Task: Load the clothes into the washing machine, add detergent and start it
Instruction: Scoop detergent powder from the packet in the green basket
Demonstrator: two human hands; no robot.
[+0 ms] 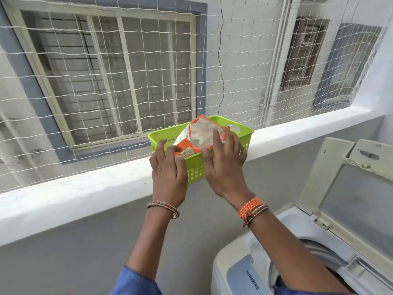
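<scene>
Detergent pouch (pixel 200 137): lying tilted in the green basket (pixel 244 133) on the white ledge (pixel 85 188); orange and clear plastic.
Handling: we judge it soft, crinkly and light, likely to sag and spill if it is open; we would pinch it near the top edge and support its underside.
Right hand (pixel 225 167): fingers spread, fingertips resting on the pouch's clear face, not clamped around it.
Left hand (pixel 168 177): fingers apart over the basket's near rim, touching the pouch's orange corner at most; we cannot tell whether it grips.
Pouch label: printed text too blurred to read.
Washing machine (pixel 240 271): lower right, lid (pixel 348 201) raised, lettering on its panel, which we read as "Turbo Drum".
</scene>
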